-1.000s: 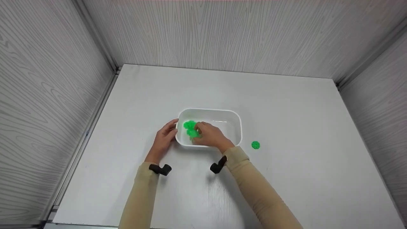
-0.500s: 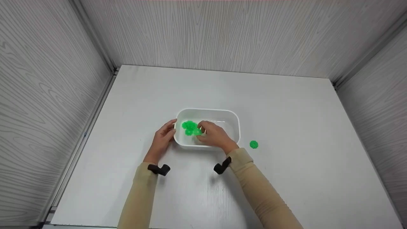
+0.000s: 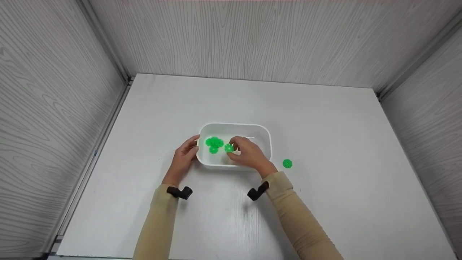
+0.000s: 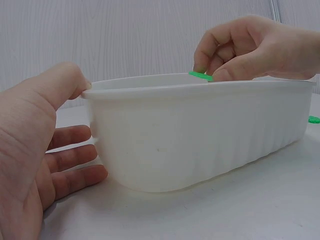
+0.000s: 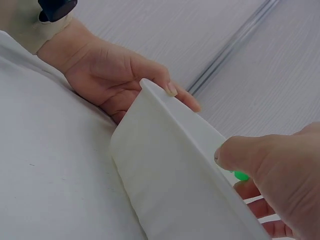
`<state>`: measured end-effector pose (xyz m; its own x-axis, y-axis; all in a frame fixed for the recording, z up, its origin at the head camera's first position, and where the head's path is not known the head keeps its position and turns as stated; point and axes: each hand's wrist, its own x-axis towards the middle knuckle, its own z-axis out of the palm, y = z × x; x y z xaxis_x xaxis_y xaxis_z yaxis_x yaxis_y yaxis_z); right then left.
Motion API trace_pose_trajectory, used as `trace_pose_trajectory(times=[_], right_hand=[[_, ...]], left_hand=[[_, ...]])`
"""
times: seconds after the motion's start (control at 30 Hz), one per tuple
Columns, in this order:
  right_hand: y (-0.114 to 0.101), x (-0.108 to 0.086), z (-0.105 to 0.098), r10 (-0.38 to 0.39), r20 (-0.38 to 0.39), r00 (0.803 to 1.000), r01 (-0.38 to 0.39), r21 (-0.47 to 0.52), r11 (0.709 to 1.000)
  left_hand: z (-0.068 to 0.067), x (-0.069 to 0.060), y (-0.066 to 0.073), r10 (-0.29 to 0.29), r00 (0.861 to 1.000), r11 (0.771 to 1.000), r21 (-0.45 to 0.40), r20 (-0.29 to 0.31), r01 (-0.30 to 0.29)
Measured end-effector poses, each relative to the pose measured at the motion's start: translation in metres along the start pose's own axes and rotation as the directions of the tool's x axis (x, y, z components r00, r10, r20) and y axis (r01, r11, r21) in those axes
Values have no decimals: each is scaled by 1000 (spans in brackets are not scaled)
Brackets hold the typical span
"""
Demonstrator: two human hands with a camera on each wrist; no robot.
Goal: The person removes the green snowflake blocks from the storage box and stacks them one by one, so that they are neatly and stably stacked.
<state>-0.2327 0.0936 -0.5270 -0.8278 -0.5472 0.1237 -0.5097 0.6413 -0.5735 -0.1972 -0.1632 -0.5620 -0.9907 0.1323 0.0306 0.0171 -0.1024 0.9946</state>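
My left hand (image 3: 183, 160) steadies the left end of a white plastic container (image 3: 234, 124). In the left wrist view, its thumb touches the rim and the other visible fingers lie against or near the outer wall. My right hand (image 3: 249, 154) reaches over the container's near side. Between its thumb and forefinger it pinches a green notched plastic disc (image 3: 228, 148), edge-on in the left wrist view. Mostly hidden by my right thumb, a bit of green disc (image 5: 241, 176) shows in the right wrist view. Several matching discs (image 3: 215, 142) lie overlapping in the container's left part.
One loose green disc (image 3: 287, 163) lies on the white table (image 3: 335, 144), to the right of the container. Pale wood-grain panels (image 3: 231, 39) stand behind the table and along both sides. Each wrist wears a small black camera mount (image 3: 258, 191).
My right hand has drawn the pinched disc rightward, away from the overlapping discs, and it now shows apart from them. My left hand stays at the container's end. The head view has shifted slightly.
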Motion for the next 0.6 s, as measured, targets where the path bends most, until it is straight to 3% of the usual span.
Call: trace_pose_trajectory(times=[0.1,0.33,0.6], right_hand=[[1,-2,-2,-16,-31,999,16,-1,1000],[0,-8,-8,-33,-110,993,32,-5,999],[1,-16,-13,-53,-156,986,55,10,998]], left_hand=[[-1,0,-1,3,1000,1000,-1,1,-3],[-8,8,-24,12,1000,1000,-2,-20,-12],[-7,9,-28,19,999,1000,6,-32,-19]])
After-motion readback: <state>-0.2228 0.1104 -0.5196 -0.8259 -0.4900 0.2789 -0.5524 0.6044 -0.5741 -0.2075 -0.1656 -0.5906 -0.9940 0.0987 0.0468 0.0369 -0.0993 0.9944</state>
